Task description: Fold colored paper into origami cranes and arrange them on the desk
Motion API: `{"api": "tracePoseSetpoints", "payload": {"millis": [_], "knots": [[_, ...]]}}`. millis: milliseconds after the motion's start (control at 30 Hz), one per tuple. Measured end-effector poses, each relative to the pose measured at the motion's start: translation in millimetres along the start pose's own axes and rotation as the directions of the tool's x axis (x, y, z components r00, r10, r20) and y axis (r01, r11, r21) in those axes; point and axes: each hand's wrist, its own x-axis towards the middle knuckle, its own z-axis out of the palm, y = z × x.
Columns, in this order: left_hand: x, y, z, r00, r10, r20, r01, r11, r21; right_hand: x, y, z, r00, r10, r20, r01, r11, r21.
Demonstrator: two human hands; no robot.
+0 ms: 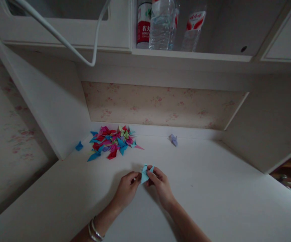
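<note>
A light blue origami crane [144, 175] is held just above the white desk, between my two hands. My right hand [160, 184] pinches its right side between thumb and fingers. On the other side, my left hand [129, 186] has its fingers closed at the paper's left edge; whether they grip it or only touch it is hard to see. Beyond the hands, to the left, lies a heap of folded paper cranes [113, 143] in red, blue, pink, purple and green.
A single blue folded paper [79, 146] lies left of the heap, and a lilac paper crane [173, 139] sits near the desk's back edge. Plastic bottles [161, 27] stand on the shelf above. A white cable [67, 40] hangs down at the upper left.
</note>
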Motion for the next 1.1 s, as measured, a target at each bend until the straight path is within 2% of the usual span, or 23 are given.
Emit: {"api": "tracePoseSetpoints", "payload": {"millis": [100, 233, 367, 633, 733, 833, 933, 1000, 1100], "knots": [[-0.7, 1.9, -0.9, 0.999, 0.049, -0.011, -0.049, 0.999, 0.004, 0.6, 0.4, -1.8, 0.999, -0.019, -0.037, 0.018, 0.999, -0.041], [-0.7, 4.3, -2.3, 0.994, 0.08, -0.08, -0.08, 0.997, 0.008, 0.9, 2.7, -3.6, 0.996, -0.036, -0.083, 0.028, 0.995, -0.095], [-0.4, 5.1, -3.8, 0.991, 0.06, -0.123, -0.06, 0.998, 0.001, 1.5, 5.6, -4.6, 0.997, -0.025, -0.073, 0.016, 0.992, -0.125], [-1.4, 5.0, -6.5, 0.984, 0.114, -0.135, -0.113, 0.994, 0.015, 2.8, 7.6, -3.3, 0.998, -0.017, -0.06, 0.011, 0.995, -0.098], [-0.1, 1.5, -5.6, 0.99, 0.098, -0.1, -0.097, 0.995, 0.012, 3.0, 6.7, -2.9, 0.999, -0.022, -0.049, 0.017, 0.995, -0.099], [1.1, -6.0, -1.5, 0.999, 0.037, 0.003, -0.037, 0.999, 0.025, 6.1, 4.5, -6.9, 0.999, 0.017, -0.041, -0.021, 0.996, -0.081], [0.7, -12.7, 3.8, 0.994, -0.033, 0.099, 0.028, 0.998, 0.052, 16.1, -0.5, -23.2, 0.997, 0.074, -0.022, -0.075, 0.993, -0.096], [0.0, -14.7, 6.4, 0.99, -0.04, 0.136, 0.03, 0.997, 0.074, 28.3, -6.8, -43.8, 0.998, 0.058, -0.004, -0.057, 0.965, -0.257], [-0.8, -15.0, 7.9, 0.988, 0.006, 0.153, -0.022, 0.995, 0.099, 54.2, -20.2, -87.1, 1.0, -0.008, -0.03, -0.01, 0.827, -0.561]]}}
